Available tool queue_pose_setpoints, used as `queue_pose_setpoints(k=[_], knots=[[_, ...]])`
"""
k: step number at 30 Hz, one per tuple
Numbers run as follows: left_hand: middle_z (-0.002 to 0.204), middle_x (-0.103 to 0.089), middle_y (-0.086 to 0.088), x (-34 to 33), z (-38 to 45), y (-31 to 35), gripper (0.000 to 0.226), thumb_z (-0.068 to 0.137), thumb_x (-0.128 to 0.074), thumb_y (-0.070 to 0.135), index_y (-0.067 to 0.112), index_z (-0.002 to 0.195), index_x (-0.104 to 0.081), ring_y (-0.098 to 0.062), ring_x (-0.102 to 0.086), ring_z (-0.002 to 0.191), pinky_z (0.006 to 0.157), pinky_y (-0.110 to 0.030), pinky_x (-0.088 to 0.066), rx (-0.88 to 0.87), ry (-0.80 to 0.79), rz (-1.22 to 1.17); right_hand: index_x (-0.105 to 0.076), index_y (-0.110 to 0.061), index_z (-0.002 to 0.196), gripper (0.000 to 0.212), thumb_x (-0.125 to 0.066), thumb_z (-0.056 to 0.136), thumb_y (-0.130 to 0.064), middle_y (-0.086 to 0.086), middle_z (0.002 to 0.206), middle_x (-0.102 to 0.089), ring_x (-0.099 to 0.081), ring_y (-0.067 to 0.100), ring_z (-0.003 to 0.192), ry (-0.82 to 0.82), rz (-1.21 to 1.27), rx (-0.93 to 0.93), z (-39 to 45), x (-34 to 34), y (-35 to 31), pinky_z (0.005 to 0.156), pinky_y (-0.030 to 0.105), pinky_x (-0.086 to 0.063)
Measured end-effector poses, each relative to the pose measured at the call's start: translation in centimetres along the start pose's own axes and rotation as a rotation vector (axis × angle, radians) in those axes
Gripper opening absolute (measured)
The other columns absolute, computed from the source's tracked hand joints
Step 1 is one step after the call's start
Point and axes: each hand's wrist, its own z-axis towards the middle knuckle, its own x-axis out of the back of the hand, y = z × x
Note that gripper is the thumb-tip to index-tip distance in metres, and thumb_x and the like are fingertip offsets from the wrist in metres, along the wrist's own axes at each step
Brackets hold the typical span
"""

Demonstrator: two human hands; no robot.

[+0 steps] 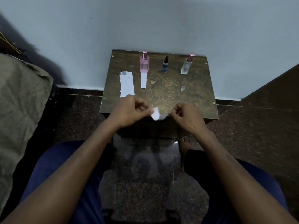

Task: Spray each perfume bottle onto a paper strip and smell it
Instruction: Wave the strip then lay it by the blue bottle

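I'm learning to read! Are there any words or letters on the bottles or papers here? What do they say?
"DC": faint letters on the pink bottle; blurred, so the reading is unsure.
Blue bottle: label too small and dark to read.
Clear bottle: no print that I can make out.
Paper stack, single strip and the strip in the left hand and right hand: no writing to be seen.

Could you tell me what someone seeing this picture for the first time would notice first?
Both hands, left hand and right hand, hold a white paper strip over the table's near edge. Along the far edge stand a pink bottle, a small blue bottle and a clear bottle.
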Motion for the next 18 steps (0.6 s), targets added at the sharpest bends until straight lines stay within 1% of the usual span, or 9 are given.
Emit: queue_pose_setpoints(k=[1, 2, 4, 6, 8, 10, 13, 14, 18], knots=[[0.07, -0.072, 0.019, -0.2, 0.0, -0.3, 0.018, 0.089, -0.085, 0.04, 0.041, 0.075, -0.073, 0.007, -0.064, 0.064, 0.064, -0.023, -0.049, 0.01, 0.016, 0.216, -0.064, -0.027, 0.078, 0.022, -0.072, 0.095, -0.038, -0.013, 0.061, -0.062, -0.055, -0.001, 0.057, 0.001, 0.002, -0.001, -0.1, 0.0, 0.1, 0.056, 0.025, -0.032], [0.072, -0.074, 0.017, -0.3, 0.0, -0.6, 0.016, 0.088, -0.085, 0.042, 0.04, 0.077, -0.075, 0.006, -0.066, 0.066, 0.067, -0.025, -0.052, 0.022, 0.011, 0.228, -0.064, -0.027, 0.078, 0.022, -0.073, 0.095, -0.039, -0.013, 0.06, -0.062, -0.054, -0.001, 0.057, 0.003, 0.006, -0.006, -0.1, -0.1, 0.1, 0.055, 0.024, -0.032], [0.076, -0.077, 0.01, -0.1, -0.2, -0.8, 0.008, 0.09, -0.085, 0.032, 0.028, 0.085, -0.081, 0.0, -0.067, 0.067, 0.067, -0.022, -0.052, 0.044, -0.106, -0.229, -0.066, -0.025, 0.078, 0.022, -0.073, 0.094, -0.039, -0.013, 0.059, -0.061, -0.054, 0.001, 0.056, 0.006, 0.002, -0.013, -0.3, -0.2, 0.3, 0.054, 0.023, -0.031], [0.073, -0.067, 0.006, 0.5, -0.8, 0.0, 0.012, 0.089, -0.086, 0.032, 0.021, 0.084, -0.081, -0.009, -0.051, 0.063, 0.06, -0.019, -0.041, 0.031, -0.299, -0.763, -0.067, -0.024, 0.079, 0.023, -0.074, 0.094, -0.04, -0.013, 0.06, -0.062, -0.055, 0.001, 0.057, 0.004, -0.001, -0.005, -0.3, -0.2, 0.2, 0.054, 0.023, -0.031], [0.071, -0.056, 0.005, 0.9, -1.3, 0.6, 0.024, 0.081, -0.09, 0.042, 0.021, 0.079, -0.079, -0.016, -0.034, 0.066, 0.059, -0.02, -0.035, -0.03, -0.377, -0.95, -0.067, -0.024, 0.079, 0.023, -0.074, 0.095, -0.04, -0.012, 0.061, -0.063, -0.056, -0.001, 0.058, -0.003, 0.005, 0.002, -0.1, -0.2, -0.1, 0.054, 0.023, -0.032], [0.07, -0.064, 0.009, 0.4, -0.9, 0.4, 0.016, 0.082, -0.09, 0.036, 0.024, 0.08, -0.079, -0.006, -0.045, 0.062, 0.056, -0.016, -0.036, -0.049, -0.268, -0.761, -0.067, -0.024, 0.08, 0.022, -0.074, 0.094, -0.039, -0.012, 0.062, -0.064, -0.058, 0.0, 0.059, -0.007, 0.001, 0.003, 0.0, -0.2, -0.3, 0.054, 0.023, -0.032], [0.076, -0.076, 0.015, -0.6, 0.1, -0.3, 0.008, 0.089, -0.085, 0.04, 0.033, 0.091, -0.082, 0.005, -0.057, 0.056, 0.06, -0.021, -0.041, -0.034, 0.058, -0.011, -0.068, -0.024, 0.081, 0.02, -0.074, 0.094, -0.037, -0.012, 0.062, -0.063, -0.059, 0.002, 0.061, -0.009, -0.001, -0.003, 0.0, 0.0, -0.1, 0.054, 0.023, -0.033], [0.078, -0.076, 0.017, -0.8, 0.3, -0.6, 0.01, 0.089, -0.083, 0.045, 0.036, 0.092, -0.082, 0.007, -0.059, 0.058, 0.06, -0.023, -0.042, -0.037, 0.118, 0.13, -0.067, -0.025, 0.08, 0.021, -0.074, 0.095, -0.038, -0.012, 0.061, -0.063, -0.058, 0.001, 0.059, -0.008, 0.006, -0.006, -0.1, 0.0, -0.1, 0.055, 0.024, -0.033], [0.076, -0.075, 0.017, -1.0, 0.6, -1.7, 0.011, 0.089, -0.083, 0.046, 0.036, 0.093, -0.083, 0.001, -0.057, 0.054, 0.06, -0.027, -0.048, -0.054, 0.235, 0.086, -0.067, -0.024, 0.08, 0.022, -0.074, 0.095, -0.039, -0.011, 0.059, -0.062, -0.055, 0.0, 0.057, -0.019, 0.021, -0.009, -0.1, -0.1, -0.3, 0.056, 0.026, -0.032]])
